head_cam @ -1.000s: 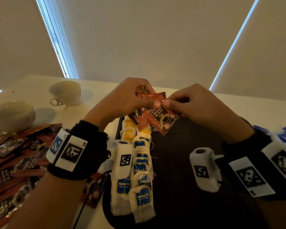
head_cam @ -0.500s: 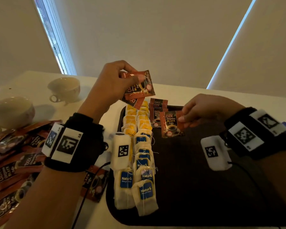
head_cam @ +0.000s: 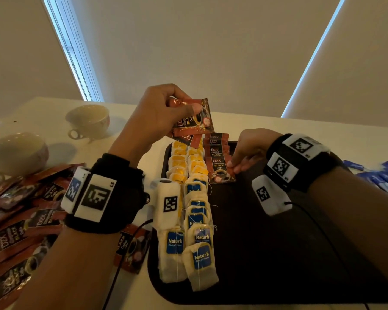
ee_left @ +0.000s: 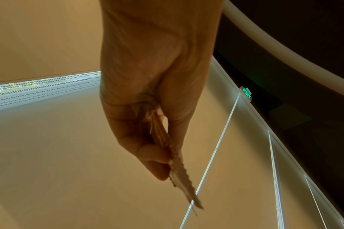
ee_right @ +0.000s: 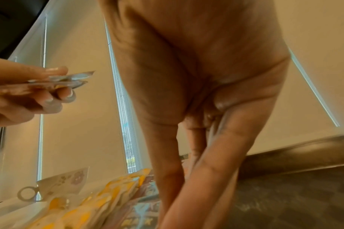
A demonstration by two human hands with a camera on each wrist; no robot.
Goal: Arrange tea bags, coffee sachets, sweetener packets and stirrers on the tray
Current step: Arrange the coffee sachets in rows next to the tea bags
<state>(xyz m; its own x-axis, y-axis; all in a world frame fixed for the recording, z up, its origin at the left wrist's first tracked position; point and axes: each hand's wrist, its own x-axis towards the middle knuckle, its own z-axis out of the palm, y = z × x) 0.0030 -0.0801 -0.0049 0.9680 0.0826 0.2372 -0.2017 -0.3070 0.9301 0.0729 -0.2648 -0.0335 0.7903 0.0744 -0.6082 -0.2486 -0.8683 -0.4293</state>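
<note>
While left grip (head_cam: 164,113) lifted clear pinching spare coffee sachets (head_cam: 194,119), right grip (head_cam: 246,151) lowered, pinching one sachet (head_cam: 221,170) flat onto tray (head_cam: 278,253), nearest end of sachet row (head_cam: 216,145). Row grew; tea bags (head_cam: 195,220) just left of it.

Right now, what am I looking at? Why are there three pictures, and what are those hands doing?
These are a person's two hands, with small cameras strapped on the wrists and one worn on the head. The big picture looks down from the head; the other two look along each hand. The left hand holds up a few coffee sachets. The right hand sets one sachet onto a row on the black tray, beside tea bags. More sachets and two cups sit on the table.
</note>
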